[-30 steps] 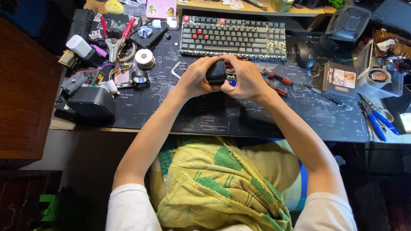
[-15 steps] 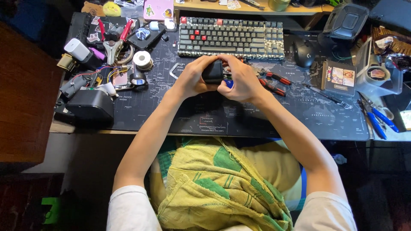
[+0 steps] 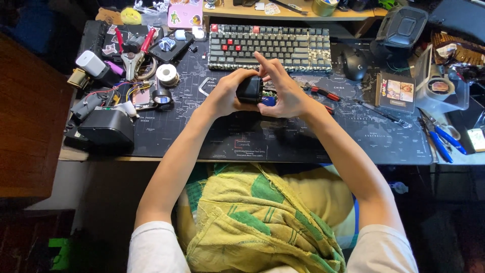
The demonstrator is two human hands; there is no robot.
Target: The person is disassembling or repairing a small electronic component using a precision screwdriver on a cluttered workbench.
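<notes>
One black box (image 3: 105, 129) sits at my far left by the desk mat (image 3: 212, 136) edge. My left hand (image 3: 226, 94) and right hand (image 3: 285, 93) both wrap one small black device (image 3: 249, 89), fingers closed round it, held above the mat before one keyboard (image 3: 273, 48). One mouse (image 3: 353, 64) lies rightward; bare mat below my wrists.

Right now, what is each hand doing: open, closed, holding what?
Left hand: closed on the small black boxy device, gripping its left side.
Right hand: on the same device's right side, index finger raised; a full grip cannot be told.
</notes>
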